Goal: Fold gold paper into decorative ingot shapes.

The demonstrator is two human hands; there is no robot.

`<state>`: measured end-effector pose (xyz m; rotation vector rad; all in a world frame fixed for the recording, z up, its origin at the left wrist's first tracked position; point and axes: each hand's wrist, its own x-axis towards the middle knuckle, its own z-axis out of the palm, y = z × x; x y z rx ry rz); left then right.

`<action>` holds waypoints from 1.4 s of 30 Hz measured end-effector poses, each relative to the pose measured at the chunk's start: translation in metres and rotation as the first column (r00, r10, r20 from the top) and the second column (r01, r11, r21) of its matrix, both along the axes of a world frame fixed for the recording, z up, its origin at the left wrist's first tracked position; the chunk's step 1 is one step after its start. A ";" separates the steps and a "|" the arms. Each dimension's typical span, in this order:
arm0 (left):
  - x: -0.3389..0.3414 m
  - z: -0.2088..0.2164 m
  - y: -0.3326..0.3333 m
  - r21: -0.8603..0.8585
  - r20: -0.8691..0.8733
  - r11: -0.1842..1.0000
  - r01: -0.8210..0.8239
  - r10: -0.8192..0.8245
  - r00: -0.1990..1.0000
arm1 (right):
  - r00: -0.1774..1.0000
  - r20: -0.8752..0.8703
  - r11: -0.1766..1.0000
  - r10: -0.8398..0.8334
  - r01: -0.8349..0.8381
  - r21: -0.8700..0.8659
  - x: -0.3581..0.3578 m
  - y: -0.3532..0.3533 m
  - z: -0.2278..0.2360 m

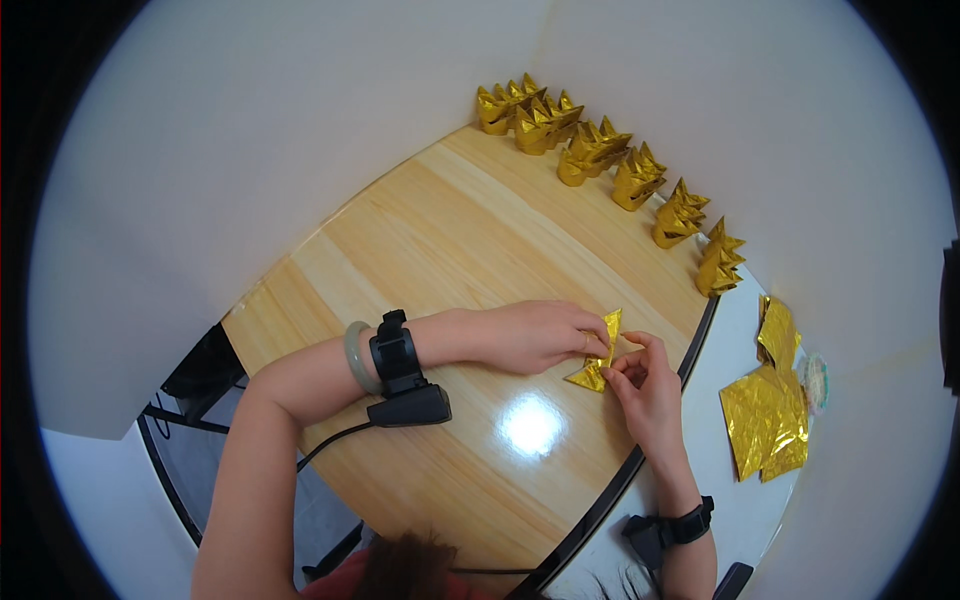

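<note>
Apparently shaping folds in a small, pointed, shiny gold foil piece above the pale wood-grain tabletop, clamped by fingers of the left hand and pinched by fingertips of the right hand. Next, likely to need gentle creasing, with open room leftward but the narrow black table edge close by the right hand.

Right of centre, the left hand holds a pointed gold foil piece, the right hand touching its edge; folded gold shapes line the upper right, gold sheets over at far right.
</note>
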<state>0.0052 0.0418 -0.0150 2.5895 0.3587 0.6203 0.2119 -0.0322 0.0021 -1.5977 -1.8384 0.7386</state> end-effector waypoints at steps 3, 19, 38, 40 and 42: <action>0.001 0.010 -0.005 -0.075 -0.049 0.996 -0.056 0.052 0.997 | 1.000 -0.004 1.000 -0.014 0.013 -0.012 0.000 -0.001 0.002; -0.003 0.010 -0.004 0.066 0.002 0.991 -0.117 0.117 0.993 | 0.998 -0.021 0.997 0.052 -0.053 -0.054 -0.001 -0.003 0.001; -0.001 0.007 -0.003 0.023 -0.015 1.000 -0.009 0.009 1.000 | 0.956 0.291 0.990 0.042 -0.079 0.118 -0.016 -0.015 0.003; -0.001 0.008 -0.004 -0.013 0.000 1.000 -0.010 0.010 1.000 | 0.934 0.352 0.980 0.059 -0.122 0.159 -0.012 -0.018 0.002; -0.002 0.008 -0.003 -0.012 0.005 1.000 -0.007 0.007 1.000 | 0.922 0.378 0.974 0.084 -0.156 0.165 -0.009 -0.020 0.003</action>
